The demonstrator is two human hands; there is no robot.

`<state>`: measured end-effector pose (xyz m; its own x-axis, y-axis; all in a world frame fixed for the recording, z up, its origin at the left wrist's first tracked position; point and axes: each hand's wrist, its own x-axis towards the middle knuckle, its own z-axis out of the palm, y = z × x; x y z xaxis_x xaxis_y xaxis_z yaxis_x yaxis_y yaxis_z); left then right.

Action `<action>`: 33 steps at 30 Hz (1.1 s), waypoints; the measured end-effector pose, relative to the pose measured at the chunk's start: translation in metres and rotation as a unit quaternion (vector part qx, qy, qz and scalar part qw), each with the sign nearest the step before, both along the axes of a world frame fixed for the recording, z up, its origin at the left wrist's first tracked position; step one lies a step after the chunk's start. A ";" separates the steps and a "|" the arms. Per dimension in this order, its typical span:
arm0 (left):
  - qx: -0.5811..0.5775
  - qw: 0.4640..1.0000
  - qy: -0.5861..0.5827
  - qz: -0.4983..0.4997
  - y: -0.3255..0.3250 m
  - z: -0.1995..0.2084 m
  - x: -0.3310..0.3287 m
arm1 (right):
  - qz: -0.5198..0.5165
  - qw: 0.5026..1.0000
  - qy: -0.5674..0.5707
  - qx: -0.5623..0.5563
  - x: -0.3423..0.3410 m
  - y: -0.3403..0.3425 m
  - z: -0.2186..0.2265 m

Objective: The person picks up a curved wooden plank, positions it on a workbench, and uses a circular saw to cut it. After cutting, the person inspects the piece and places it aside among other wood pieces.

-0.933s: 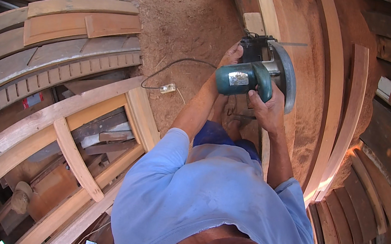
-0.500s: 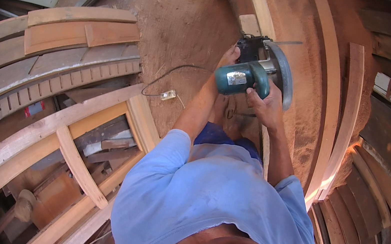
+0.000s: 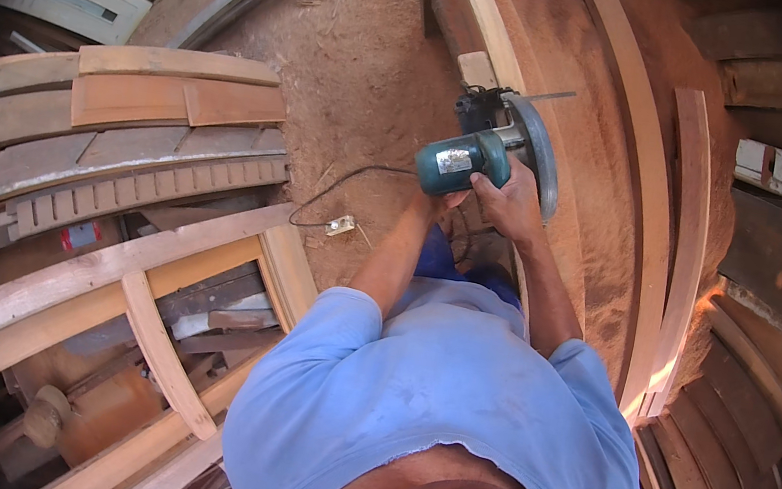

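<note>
My right hand (image 3: 511, 200) is closed around the rear handle of a circular saw (image 3: 454, 161) with a dark green motor housing. The saw's curved grey blade guard (image 3: 541, 156) faces right, and its black front part sits near the long pale board's edge (image 3: 484, 11). Below the motor housing is my left hand (image 3: 450, 203), largely covered by it; its grip cannot be made out. A small light wood block (image 3: 478, 68) lies just ahead of the saw. What is under the saw is hidden.
A dark cable (image 3: 345, 177) curves left across the ground near a small white socket block (image 3: 340, 226). Pale wooden frames (image 3: 163, 347) and stacked boards (image 3: 185, 67) stand at left. Sawdust (image 3: 598, 215) covers the surface at right, beside long planks (image 3: 685, 228) and more stacked timber (image 3: 776, 272).
My left hand has moved back from the saw's black front part to below the motor housing. My right hand stays on the handle. The whole view has shifted slightly.
</note>
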<state>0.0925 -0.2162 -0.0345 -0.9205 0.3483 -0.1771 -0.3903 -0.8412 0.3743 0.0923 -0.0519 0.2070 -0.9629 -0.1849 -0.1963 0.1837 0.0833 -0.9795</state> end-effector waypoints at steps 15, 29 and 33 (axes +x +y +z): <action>0.031 0.999 -0.027 0.035 -0.007 -0.004 -0.003 | -0.002 0.999 -0.004 0.032 -0.019 -0.004 -0.012; -0.008 0.994 0.068 0.084 -0.003 -0.014 -0.019 | 0.002 0.997 -0.064 -0.041 -0.038 -0.015 0.011; -0.013 0.996 0.062 0.067 -0.006 -0.009 -0.025 | -0.007 0.998 -0.053 -0.034 -0.042 -0.017 0.008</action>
